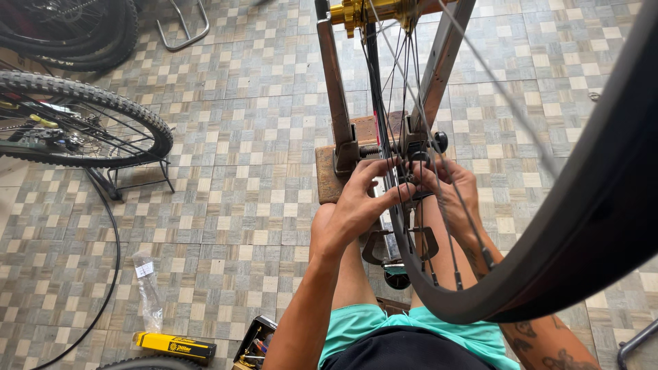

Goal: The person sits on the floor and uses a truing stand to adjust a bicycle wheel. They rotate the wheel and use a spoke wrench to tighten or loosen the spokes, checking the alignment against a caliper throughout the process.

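A bicycle wheel with a black rim (548,233) and thin spokes (411,96) sits in a grey truing stand (332,103); its gold hub (356,12) is at the top. My left hand (360,202) reaches to the rim's lower part, fingers curled around a spoke near the rim. My right hand (449,188) is on the other side of the wheel, seen through the spokes, pinching at the same spot. What it pinches is too small to tell.
The stand rests on a wooden block (329,171) on a chequered tile floor. A bike with a knobby tyre (89,113) stands at left. A yellow box (175,344), a clear plastic bag (147,291) and an open tool case (253,342) lie near my legs.
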